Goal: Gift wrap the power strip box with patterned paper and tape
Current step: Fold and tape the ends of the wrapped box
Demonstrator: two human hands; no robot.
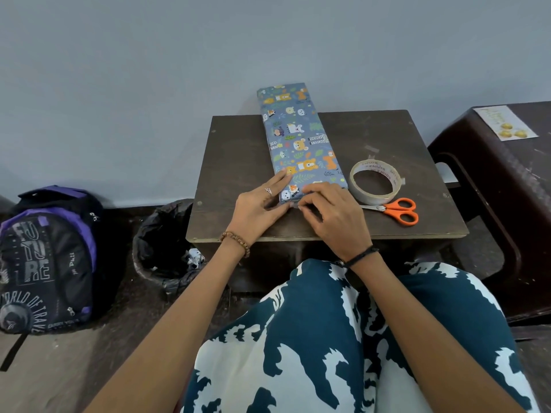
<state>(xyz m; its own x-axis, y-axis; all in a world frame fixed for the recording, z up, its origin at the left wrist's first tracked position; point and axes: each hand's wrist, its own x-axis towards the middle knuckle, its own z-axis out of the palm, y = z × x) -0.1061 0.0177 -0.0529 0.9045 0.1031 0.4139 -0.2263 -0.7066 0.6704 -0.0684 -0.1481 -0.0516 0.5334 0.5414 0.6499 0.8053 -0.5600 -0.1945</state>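
Observation:
A long box wrapped in blue animal-patterned paper (298, 135) lies lengthwise on a small dark wooden table (238, 162), its far end past the table's back edge. My left hand (259, 204) lies with straight fingers on the near left corner of the box. My right hand (331, 213) has curled fingers pressing at the near end face, where a bit of clear tape shows between the fingertips. A tape roll (375, 181) lies flat just right of the box. Orange-handled scissors (396, 210) lie beside it.
A lined bin (162, 248) with paper scraps stands on the floor left of the table. A black and purple backpack (47, 263) leans further left. A dark brown plastic stool (492, 180) with a sticker stands to the right. A grey wall rises behind.

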